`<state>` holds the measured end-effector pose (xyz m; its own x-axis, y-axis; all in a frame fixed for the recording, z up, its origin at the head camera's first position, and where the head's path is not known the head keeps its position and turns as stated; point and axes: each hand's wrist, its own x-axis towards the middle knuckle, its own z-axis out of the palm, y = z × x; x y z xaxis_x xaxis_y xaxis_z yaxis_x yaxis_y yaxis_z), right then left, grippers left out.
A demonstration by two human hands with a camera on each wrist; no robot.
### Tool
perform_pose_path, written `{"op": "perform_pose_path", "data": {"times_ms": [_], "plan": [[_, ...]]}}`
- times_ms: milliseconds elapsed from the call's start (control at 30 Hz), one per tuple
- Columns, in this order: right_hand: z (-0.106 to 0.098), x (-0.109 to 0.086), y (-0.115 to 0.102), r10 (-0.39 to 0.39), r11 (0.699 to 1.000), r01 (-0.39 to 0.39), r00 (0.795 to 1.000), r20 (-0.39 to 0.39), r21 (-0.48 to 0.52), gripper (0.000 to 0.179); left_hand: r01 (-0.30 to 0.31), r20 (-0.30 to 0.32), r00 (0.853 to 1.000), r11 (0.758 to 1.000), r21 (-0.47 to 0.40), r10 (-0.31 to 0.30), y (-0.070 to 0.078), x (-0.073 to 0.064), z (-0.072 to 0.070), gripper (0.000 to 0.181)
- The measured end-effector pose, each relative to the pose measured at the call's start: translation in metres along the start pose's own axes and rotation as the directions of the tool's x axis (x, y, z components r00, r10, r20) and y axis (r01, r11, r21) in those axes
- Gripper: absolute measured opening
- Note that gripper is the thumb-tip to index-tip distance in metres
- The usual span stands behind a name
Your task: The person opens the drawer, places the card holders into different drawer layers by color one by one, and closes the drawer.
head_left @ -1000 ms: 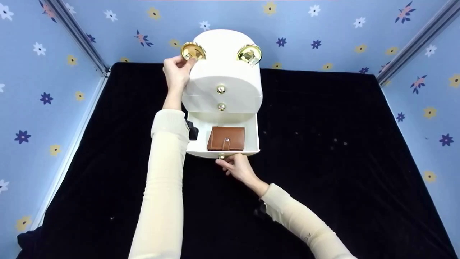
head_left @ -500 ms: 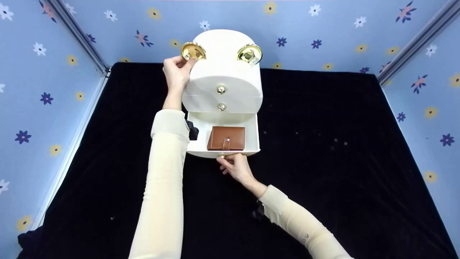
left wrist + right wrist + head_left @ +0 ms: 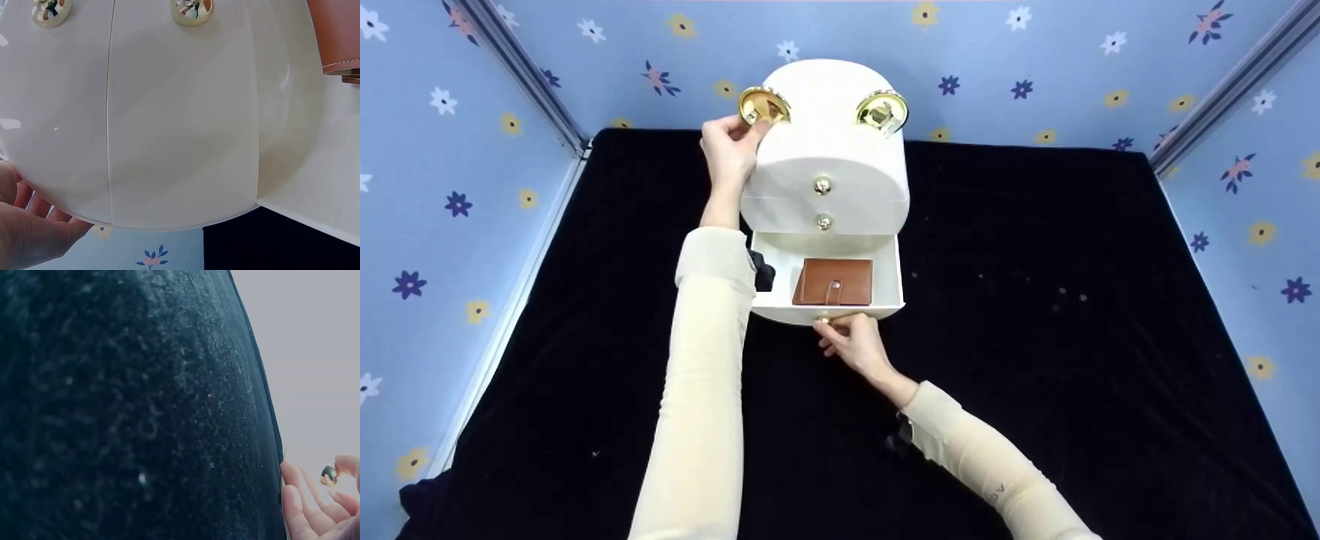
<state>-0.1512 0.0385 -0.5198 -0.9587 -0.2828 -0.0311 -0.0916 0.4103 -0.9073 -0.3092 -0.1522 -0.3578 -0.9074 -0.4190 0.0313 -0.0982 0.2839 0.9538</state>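
A white drawer box [image 3: 829, 139] with a rounded top and two gold round ears stands at the back centre. My left hand [image 3: 733, 152] holds it at its upper left, thumb on the lower rim of the left gold ear [image 3: 763, 105]. In the left wrist view, the fingers [image 3: 39, 207] curl at the box's side edge. The bottom drawer [image 3: 890, 270] is pulled out, with a brown snap-strap wallet [image 3: 836, 279] lying inside. At the drawer's front, my right hand [image 3: 855, 343] pinches the small gold knob [image 3: 329, 474] between thumb and fingers.
Two more gold knobs, an upper knob [image 3: 823, 185] and a lower knob [image 3: 824, 221], mark the closed drawers. Black cloth [image 3: 1035, 315] covers the table. Blue flowered panels [image 3: 975, 45] border it at the back and both sides.
The bottom drawer, with the wallet in it, has slid slightly inward toward the box. My right hand has moved a little forward with the knob. The left hand keeps its place.
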Motion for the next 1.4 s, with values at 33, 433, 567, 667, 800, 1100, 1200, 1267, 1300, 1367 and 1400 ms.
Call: {"op": "perform_pose_path", "data": {"times_ms": [33,433,567,667,800,1100,1200,1267,1300,1367,1400], "plan": [[0.000,0.001,0.000,-0.002,1.000,0.002,1.000,0.000,-0.003,0.029,0.001,0.000,1.000,1.000,0.000,-0.001,0.000,0.000,0.000,0.026],[-0.002,0.012,-0.002,0.004,1.000,-0.004,1.000,-0.025,0.004,0.026,-0.008,-0.018,1.000,1.000,0.012,0.008,0.000,0.001,-0.001,0.024],[-0.003,0.019,-0.002,0.016,1.000,-0.016,0.999,-0.040,0.004,0.025,-0.010,-0.013,1.000,1.000,0.004,0.010,0.000,0.001,0.000,0.025],[-0.004,0.024,-0.002,0.032,0.999,-0.031,0.998,-0.050,0.013,0.026,-0.012,-0.011,1.000,1.000,0.002,0.012,0.000,0.001,0.000,0.026],[-0.004,0.030,-0.001,0.061,0.998,-0.059,0.996,-0.060,0.037,0.027,-0.005,-0.009,1.000,1.000,-0.006,0.005,0.000,0.001,0.000,0.026],[-0.002,0.043,-0.002,0.110,0.993,-0.105,0.991,-0.078,0.061,0.025,-0.004,-0.007,1.000,1.000,-0.024,0.004,-0.001,0.001,0.000,0.027],[-0.002,0.047,-0.002,0.114,0.992,-0.108,0.990,-0.084,0.064,0.025,0.007,-0.007,1.000,1.000,-0.020,-0.007,0.000,0.001,-0.001,0.027],[-0.002,0.050,-0.002,0.115,0.991,-0.109,0.990,-0.086,0.072,0.025,0.012,-0.007,1.000,1.000,-0.017,-0.012,0.000,0.001,-0.001,0.027],[-0.002,0.051,-0.002,0.115,0.992,-0.109,0.989,-0.090,0.068,0.026,0.012,-0.007,1.000,1.000,-0.017,-0.012,0.000,0.001,-0.001,0.027],[-0.002,0.054,-0.002,0.116,0.992,-0.110,0.989,-0.093,0.069,0.027,0.011,-0.007,1.000,1.000,-0.012,-0.011,0.000,0.001,-0.001,0.027],[-0.002,0.055,-0.002,0.115,0.992,-0.109,0.989,-0.094,0.067,0.028,0.014,-0.005,1.000,1.000,-0.013,-0.014,0.000,0.001,-0.001,0.027]]}}
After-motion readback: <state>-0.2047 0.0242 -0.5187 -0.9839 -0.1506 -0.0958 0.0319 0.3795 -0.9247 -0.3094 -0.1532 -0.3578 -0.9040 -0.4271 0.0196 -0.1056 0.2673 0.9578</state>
